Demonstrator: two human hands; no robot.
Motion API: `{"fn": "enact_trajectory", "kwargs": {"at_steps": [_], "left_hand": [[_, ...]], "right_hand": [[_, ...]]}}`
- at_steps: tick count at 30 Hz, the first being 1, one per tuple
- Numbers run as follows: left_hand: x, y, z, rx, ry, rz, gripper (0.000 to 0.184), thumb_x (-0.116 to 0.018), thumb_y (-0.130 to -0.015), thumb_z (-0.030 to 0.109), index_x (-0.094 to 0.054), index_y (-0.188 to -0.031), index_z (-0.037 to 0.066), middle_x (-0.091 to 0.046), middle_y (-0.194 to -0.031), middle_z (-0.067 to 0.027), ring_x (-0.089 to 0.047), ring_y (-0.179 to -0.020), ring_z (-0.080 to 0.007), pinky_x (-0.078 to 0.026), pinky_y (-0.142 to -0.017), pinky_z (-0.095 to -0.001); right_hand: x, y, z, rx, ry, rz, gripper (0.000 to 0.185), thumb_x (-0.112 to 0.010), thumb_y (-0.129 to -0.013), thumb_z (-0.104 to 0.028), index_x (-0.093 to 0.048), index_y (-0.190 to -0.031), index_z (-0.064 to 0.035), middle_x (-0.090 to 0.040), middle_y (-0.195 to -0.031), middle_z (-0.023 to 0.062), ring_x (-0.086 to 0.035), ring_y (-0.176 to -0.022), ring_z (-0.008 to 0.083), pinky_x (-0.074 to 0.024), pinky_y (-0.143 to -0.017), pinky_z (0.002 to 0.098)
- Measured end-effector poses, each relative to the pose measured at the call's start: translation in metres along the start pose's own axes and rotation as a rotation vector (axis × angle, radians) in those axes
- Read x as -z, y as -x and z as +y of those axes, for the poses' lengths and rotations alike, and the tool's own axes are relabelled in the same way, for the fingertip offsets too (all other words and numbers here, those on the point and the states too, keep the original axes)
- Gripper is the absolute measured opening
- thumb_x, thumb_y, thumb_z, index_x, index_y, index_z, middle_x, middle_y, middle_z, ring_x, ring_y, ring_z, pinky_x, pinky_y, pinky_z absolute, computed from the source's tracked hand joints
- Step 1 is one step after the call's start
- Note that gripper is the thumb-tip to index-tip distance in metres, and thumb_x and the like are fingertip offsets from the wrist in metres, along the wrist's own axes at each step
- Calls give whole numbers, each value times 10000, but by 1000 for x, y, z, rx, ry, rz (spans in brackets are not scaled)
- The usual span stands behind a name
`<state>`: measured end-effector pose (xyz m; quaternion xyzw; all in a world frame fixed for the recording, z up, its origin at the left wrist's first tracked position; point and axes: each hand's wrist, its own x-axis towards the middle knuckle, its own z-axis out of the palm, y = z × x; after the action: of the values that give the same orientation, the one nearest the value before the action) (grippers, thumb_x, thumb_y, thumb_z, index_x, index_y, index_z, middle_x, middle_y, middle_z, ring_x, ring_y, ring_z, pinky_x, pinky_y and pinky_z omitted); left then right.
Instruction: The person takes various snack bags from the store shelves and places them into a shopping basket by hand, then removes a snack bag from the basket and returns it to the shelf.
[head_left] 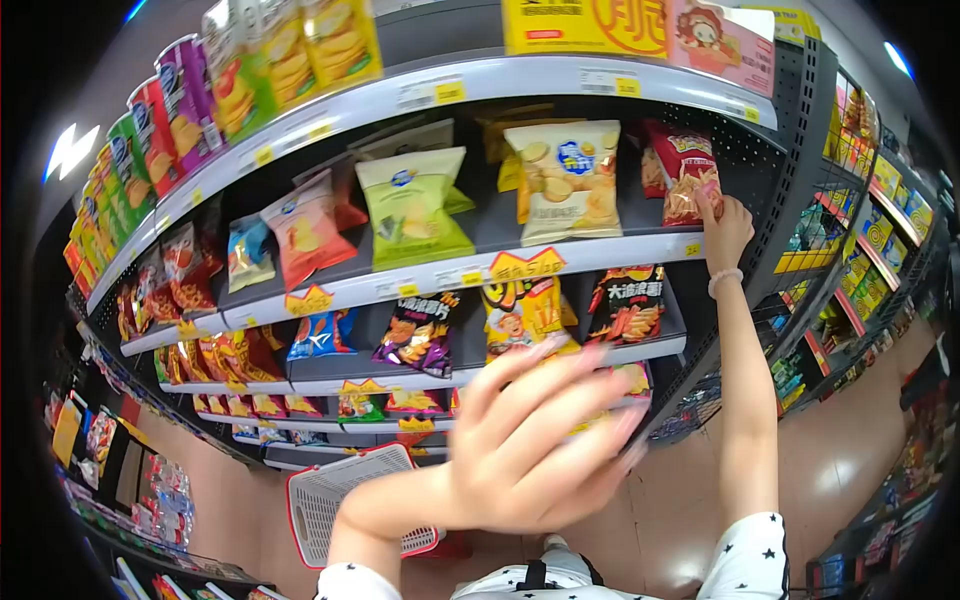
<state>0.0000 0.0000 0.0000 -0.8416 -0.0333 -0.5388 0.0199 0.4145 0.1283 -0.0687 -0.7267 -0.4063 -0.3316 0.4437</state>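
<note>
At the right end of the upper chip shelf, my right hand (729, 236) reaches out with its fingers closed on the lower right edge of a red snack bag (688, 165). The bag stands upright on the shelf, and a similar red bag shows partly behind it. My left hand (540, 440) is raised close to the camera, holding nothing. Its fingers are stretched out, slightly apart and blurred by motion. Behind that hand, a yellow snack bag (522, 312) on the shelf below is partly hidden. A cream chip bag (568, 180) stands left of the red bag.
A green chip bag (415, 205) and a pink one (307, 230) stand farther left. Chip tubes (188, 95) line the top shelf. A grey shopping basket with a red rim (300, 520) sits on the floor. A dark perforated post (790, 170) borders the shelf's right end.
</note>
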Motion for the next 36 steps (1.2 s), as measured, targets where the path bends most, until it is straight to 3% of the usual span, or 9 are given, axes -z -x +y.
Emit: {"fn": "enact_trajectory", "kwargs": {"at_steps": [7,9,11,18,24,25,27,31,36], "left_hand": [[137,59,39,44,-21,-30,285,-613,-775,253,-471,-995,141,-549,-1015,-55,-545,-943,-287,-472,-780,-444],[160,60,60,144,20,-65,384,-710,-717,217,-500,-1034,160,-628,-1089,-82,-578,-1045,-331,-338,-978,-480],[184,68,77,188,17,-150,313,-681,-746,199,-511,-1007,165,-631,-1053,-4,-585,-1024,-316,-336,-973,-492],[220,127,80,-6,-908,187,492,-570,-765,127,-368,-1214,116,-543,-1000,-48,-542,-959,-335,-480,-752,-461],[277,170,99,-38,-1073,254,521,-591,-813,101,-340,-1268,63,-521,-1059,-57,-529,-946,-268,-513,-711,-418],[289,186,100,-25,-1114,241,521,-591,-813,101,-340,-1268,63,-521,-1059,-57,-529,-946,-268,-513,-711,-418],[314,224,106,143,-1347,250,329,-534,-774,117,-459,-1086,46,-507,-1093,-110,-513,-983,-352,-459,-814,-474],[352,375,113,1045,-1153,131,381,-509,-829,48,-439,-1199,-3,-437,-1237,-206,-460,-1116,-383,-359,-977,-446],[287,686,219,2402,-496,-115,499,-558,-831,286,-467,-1180,-59,-444,-1210,-307,-396,-1179,-433,-353,-978,-477]], "right_hand": [[-10,5,-11,-132,114,108,505,-570,-804,-495,-613,-1001,-32,-599,-1065,138,-499,-1039,346,-362,-888,450],[3,10,-12,-10,151,112,503,-579,-802,-488,-617,-981,-19,-607,-1036,160,-527,-987,357,-393,-864,445],[25,9,-24,77,109,106,472,-602,-803,-446,-621,-984,-11,-613,-1023,168,-541,-977,348,-402,-861,426],[106,121,-104,-3,-170,453,279,-541,-890,-172,-611,-986,80,-638,-964,208,-605,-866,328,-452,-820,395],[91,480,-117,-237,119,-418,350,-558,-888,-276,-547,-1033,43,-569,-1000,229,-527,-918,371,-406,-806,448],[94,521,-123,-415,31,-878,310,-575,-863,-251,-553,-1018,17,-563,-992,231,-526,-907,382,-404,-799,446],[116,563,-192,17,-373,-971,272,-592,-832,-212,-560,-1011,-9,-556,-1016,194,-510,-957,359,-387,-825,444],[104,595,-302,812,-747,-1191,380,-651,-781,-277,-554,-1052,-30,-523,-1113,130,-446,-1090,326,-342,-926,447],[87,665,-377,1096,-669,-1569,658,-587,-783,-519,-477,-1176,-3,-468,-1236,218,-428,-1166,372,-352,-958,468]]}}
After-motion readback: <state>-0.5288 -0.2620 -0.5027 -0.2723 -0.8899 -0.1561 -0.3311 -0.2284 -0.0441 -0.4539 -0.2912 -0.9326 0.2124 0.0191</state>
